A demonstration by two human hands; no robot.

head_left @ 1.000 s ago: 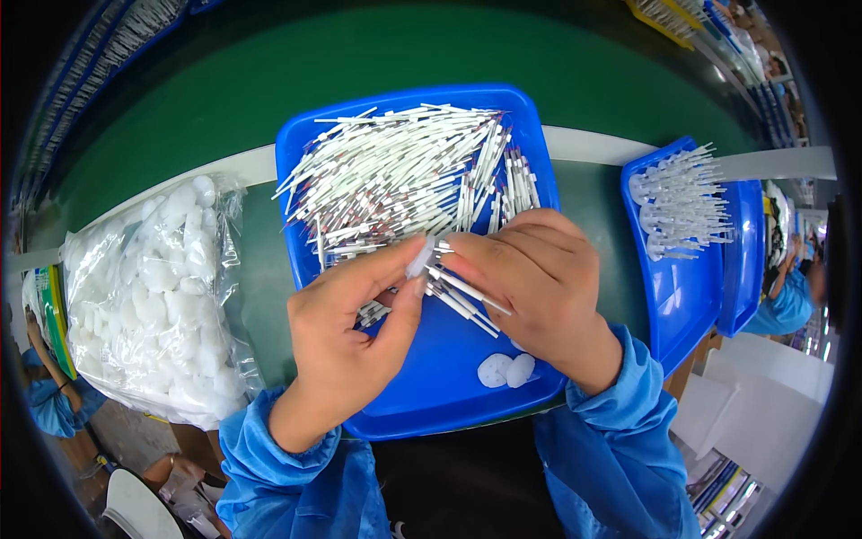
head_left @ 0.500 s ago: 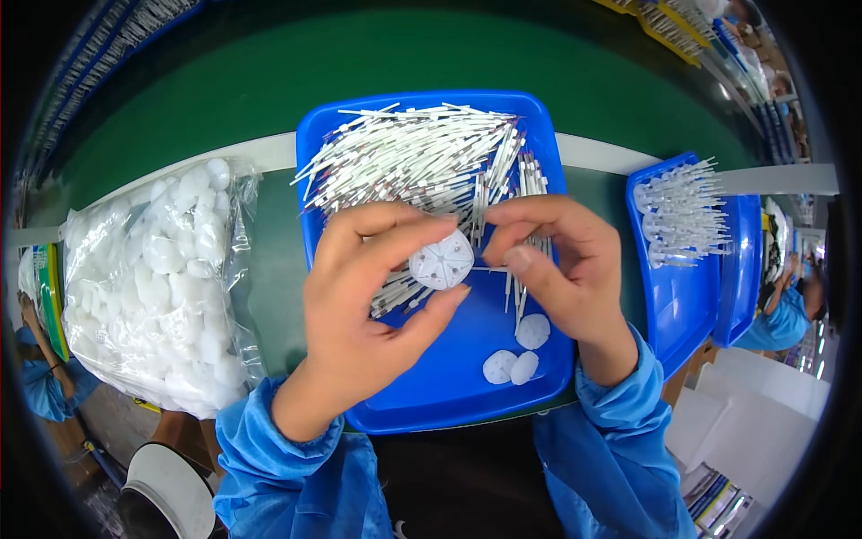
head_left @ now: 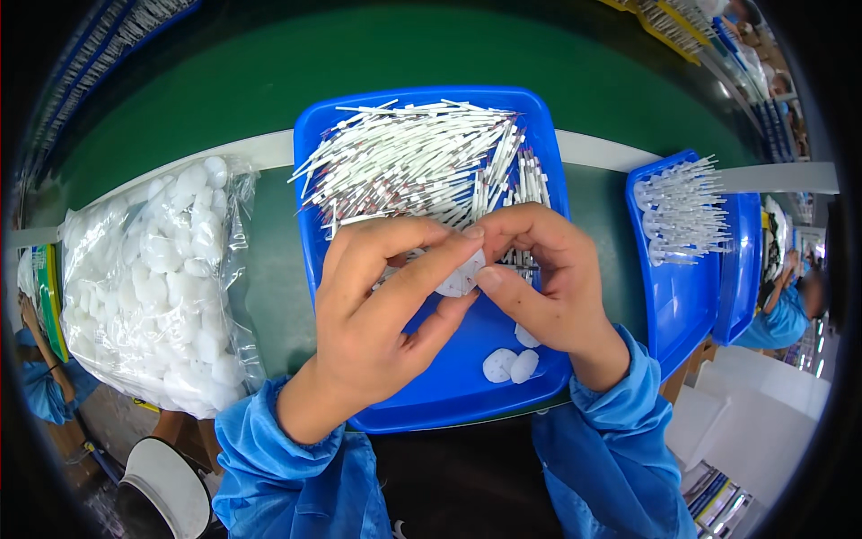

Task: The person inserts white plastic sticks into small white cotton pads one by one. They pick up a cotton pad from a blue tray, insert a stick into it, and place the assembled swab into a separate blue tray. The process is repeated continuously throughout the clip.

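Observation:
My left hand [head_left: 377, 310] is closed round the edge of a white round plastic disc [head_left: 460, 278], held up over a blue tray [head_left: 449, 382]. Thumb and forefinger of my right hand [head_left: 557, 283] pinch together at the disc's right edge. They appear to grip a thin stick, its end [head_left: 528, 267] just showing past the fingers. My fingers cover much of the disc. Thin white sticks [head_left: 409, 166] with dark reddish ends fill the tray's far part in a heap. Several loose white discs [head_left: 499, 366] lie at its near right, one partly hidden by my right hand.
On the left lies a clear plastic bag [head_left: 157, 287] full of white discs. To the right, another blue tray [head_left: 678, 314] holds sticks standing up from white discs [head_left: 678, 216]. A pale strip [head_left: 602, 151] crosses the green table [head_left: 359, 54]. Co-workers' blue sleeves [head_left: 779, 316] show at both sides.
My right hand has moved left to the disc, and its fingertips now meet the disc's edge. The disc has turned and shows less of its face. My left hand has shifted slightly right.

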